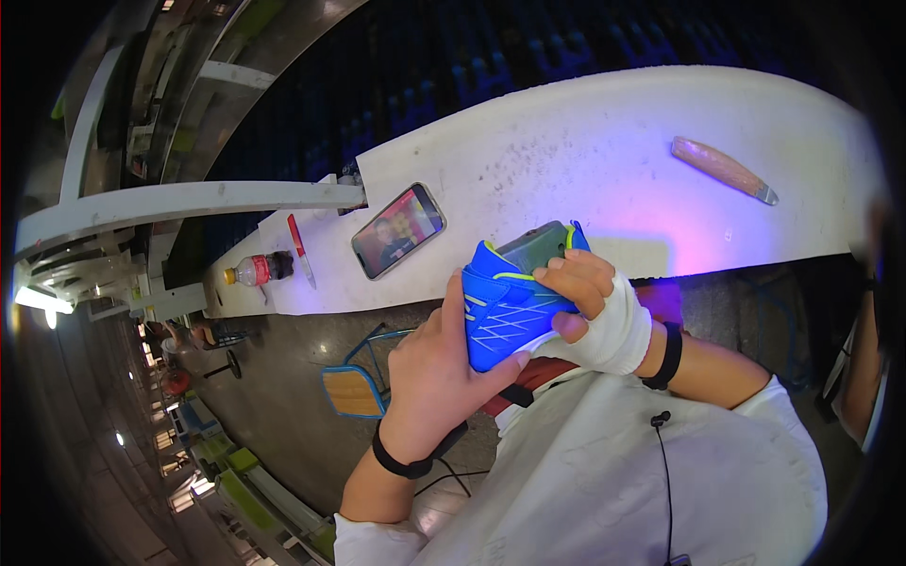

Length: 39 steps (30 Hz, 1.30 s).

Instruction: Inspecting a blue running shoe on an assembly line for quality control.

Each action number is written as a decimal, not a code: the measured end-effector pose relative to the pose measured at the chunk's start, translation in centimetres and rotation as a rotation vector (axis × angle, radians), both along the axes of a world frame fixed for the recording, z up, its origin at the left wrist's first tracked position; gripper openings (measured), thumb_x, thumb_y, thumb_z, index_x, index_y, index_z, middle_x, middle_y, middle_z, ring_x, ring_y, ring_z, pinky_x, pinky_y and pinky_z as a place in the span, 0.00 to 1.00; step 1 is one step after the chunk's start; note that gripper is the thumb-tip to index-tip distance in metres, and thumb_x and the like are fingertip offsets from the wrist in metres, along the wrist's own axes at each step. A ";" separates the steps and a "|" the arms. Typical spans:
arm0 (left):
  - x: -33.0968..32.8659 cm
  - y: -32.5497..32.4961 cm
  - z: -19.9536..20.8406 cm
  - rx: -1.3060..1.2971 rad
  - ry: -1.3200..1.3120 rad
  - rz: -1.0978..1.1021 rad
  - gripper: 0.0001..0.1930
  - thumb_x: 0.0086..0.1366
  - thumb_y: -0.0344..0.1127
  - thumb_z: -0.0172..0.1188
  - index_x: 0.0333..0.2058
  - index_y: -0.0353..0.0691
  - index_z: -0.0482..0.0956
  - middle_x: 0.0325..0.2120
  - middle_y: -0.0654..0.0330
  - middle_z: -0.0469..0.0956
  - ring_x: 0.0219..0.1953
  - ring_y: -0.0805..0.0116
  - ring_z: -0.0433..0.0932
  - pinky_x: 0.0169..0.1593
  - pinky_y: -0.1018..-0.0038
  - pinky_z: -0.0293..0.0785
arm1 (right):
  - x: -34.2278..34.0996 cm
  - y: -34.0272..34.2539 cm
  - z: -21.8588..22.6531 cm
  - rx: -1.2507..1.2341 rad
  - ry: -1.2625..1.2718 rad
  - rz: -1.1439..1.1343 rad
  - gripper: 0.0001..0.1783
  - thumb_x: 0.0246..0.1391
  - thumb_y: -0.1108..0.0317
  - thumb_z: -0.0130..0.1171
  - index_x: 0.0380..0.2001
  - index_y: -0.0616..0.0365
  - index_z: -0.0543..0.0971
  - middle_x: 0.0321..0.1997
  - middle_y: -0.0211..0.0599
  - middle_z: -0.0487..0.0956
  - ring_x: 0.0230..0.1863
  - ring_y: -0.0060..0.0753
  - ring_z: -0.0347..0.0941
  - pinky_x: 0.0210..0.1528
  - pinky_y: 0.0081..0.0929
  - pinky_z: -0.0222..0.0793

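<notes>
A blue shoe [510,323] with pale criss-cross lines and a lime-yellow collar edge is held in front of my body, just off the near edge of the table. A dark green shoe last [534,249] fills its opening. My left hand [432,363] is wrapped around the shoe's left side, its thumb along the lower edge. On the other side, my right hand [590,307], in a white fingerless wrap, grips the shoe, with its curled fingers at the collar beside the last. Black bands circle both my wrists.
The long white table [566,170] carries a phone [399,231] with a lit screen, a red-handled knife [300,250], a dark drink bottle [257,270] on its side and a wooden-handled blade [725,172]. A stool [354,391] stands below the table. Another person's arm [861,368] shows at the right rim.
</notes>
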<state>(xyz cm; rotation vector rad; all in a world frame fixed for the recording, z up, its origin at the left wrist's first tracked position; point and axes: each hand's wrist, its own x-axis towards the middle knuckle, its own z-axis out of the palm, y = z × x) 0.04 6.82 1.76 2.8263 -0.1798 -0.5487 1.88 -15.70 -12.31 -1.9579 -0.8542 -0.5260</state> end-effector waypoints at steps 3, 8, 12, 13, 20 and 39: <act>0.5 0.2 1.6 -0.019 0.043 -0.036 0.61 0.54 0.61 0.79 0.76 0.31 0.60 0.49 0.41 0.87 0.45 0.44 0.90 0.44 0.57 0.87 | -0.5 -0.4 -0.7 -0.080 -0.070 0.000 0.20 0.56 0.64 0.76 0.44 0.54 0.74 0.64 0.52 0.79 0.61 0.58 0.78 0.64 0.60 0.79; 2.8 0.8 6.7 -0.423 0.078 -0.346 0.50 0.55 0.51 0.84 0.72 0.38 0.72 0.59 0.41 0.84 0.55 0.44 0.87 0.57 0.57 0.84 | -2.1 -3.5 3.2 0.253 0.289 -0.068 0.35 0.42 0.54 0.89 0.46 0.52 0.76 0.67 0.56 0.78 0.68 0.61 0.76 0.72 0.59 0.71; 0.5 -5.8 -0.5 -0.642 -0.465 -0.420 0.39 0.54 0.24 0.77 0.67 0.35 0.75 0.69 0.43 0.76 0.66 0.40 0.79 0.65 0.54 0.80 | -1.8 -9.4 10.2 0.276 0.132 0.028 0.52 0.39 0.48 0.90 0.66 0.51 0.73 0.64 0.55 0.80 0.63 0.57 0.81 0.71 0.58 0.74; -0.3 -7.1 -3.1 -0.687 -0.500 -0.424 0.39 0.54 0.23 0.77 0.66 0.35 0.75 0.68 0.43 0.76 0.66 0.40 0.79 0.64 0.55 0.80 | -1.6 -10.7 11.5 0.256 0.190 0.051 0.55 0.39 0.48 0.90 0.69 0.51 0.73 0.62 0.54 0.82 0.62 0.56 0.83 0.70 0.58 0.76; -2.5 -8.9 -8.2 -1.019 -0.255 -0.091 0.31 0.51 0.27 0.83 0.54 0.35 0.79 0.49 0.50 0.79 0.49 0.47 0.80 0.54 0.62 0.79 | -2.2 -11.7 12.8 0.167 0.315 0.081 0.41 0.38 0.50 0.90 0.52 0.57 0.81 0.54 0.50 0.86 0.55 0.54 0.87 0.64 0.53 0.82; -0.9 -15.8 -6.5 -1.081 -0.421 -0.003 0.31 0.45 0.33 0.89 0.44 0.40 0.78 0.40 0.55 0.76 0.43 0.53 0.76 0.50 0.62 0.73 | -3.4 -15.7 8.8 0.462 0.361 -0.048 0.29 0.46 0.69 0.87 0.49 0.59 0.82 0.53 0.50 0.87 0.57 0.51 0.85 0.65 0.52 0.80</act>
